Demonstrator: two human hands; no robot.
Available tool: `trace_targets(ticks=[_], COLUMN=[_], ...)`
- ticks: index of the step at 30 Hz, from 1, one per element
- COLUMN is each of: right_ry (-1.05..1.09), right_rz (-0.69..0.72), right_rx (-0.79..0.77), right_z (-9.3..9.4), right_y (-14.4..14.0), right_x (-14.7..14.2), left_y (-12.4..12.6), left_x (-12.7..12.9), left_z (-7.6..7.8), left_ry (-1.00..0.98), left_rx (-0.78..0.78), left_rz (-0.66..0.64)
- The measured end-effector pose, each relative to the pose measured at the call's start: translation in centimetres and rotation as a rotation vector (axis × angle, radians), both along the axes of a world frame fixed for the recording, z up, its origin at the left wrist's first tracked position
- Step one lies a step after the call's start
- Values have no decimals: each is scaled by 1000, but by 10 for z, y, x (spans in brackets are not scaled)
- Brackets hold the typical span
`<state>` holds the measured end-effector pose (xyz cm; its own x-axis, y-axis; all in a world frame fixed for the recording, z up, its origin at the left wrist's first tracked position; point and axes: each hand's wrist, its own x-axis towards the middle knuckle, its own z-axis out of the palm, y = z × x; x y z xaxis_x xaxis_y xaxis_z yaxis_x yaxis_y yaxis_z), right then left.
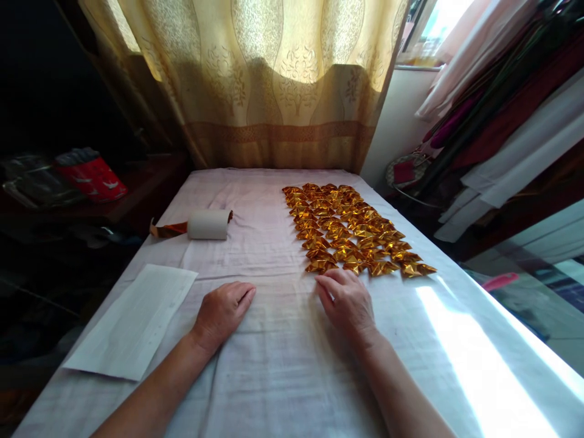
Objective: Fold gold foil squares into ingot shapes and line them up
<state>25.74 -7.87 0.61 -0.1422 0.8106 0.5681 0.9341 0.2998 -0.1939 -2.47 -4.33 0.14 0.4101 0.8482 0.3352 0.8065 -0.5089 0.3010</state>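
Your right hand [347,299], released, touches the folded gold foil pieces [351,225]: light, crushable, so pinch edges gently; left hand [223,310] rests open.

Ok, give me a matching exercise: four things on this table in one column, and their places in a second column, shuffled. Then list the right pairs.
Things:
1. folded gold pieces
2. paper roll
3. white sheet
4. left hand

Places:
A. near left edge of the table
B. flat on the cloth, beside the right hand
C. laid in rows, right of centre
D. far left, lying on its side

Pairs: 1-C, 2-D, 3-A, 4-B
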Motion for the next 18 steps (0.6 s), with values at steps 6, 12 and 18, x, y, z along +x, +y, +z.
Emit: trace_targets(ticks=[6,12,18], right_ry=[-36,22,238], right_rz=[288,373,322], right_rx=[-183,-286,-277], right_z=[-1,-9,-20], right_y=[5,22,25], right_x=[-52,-91,-95], left_y=[29,93,150], left_x=[-38,-70,-96], left_z=[11,27,30], left_ry=[80,231,390], left_rx=[154,224,108], left_rz=[134,319,364])
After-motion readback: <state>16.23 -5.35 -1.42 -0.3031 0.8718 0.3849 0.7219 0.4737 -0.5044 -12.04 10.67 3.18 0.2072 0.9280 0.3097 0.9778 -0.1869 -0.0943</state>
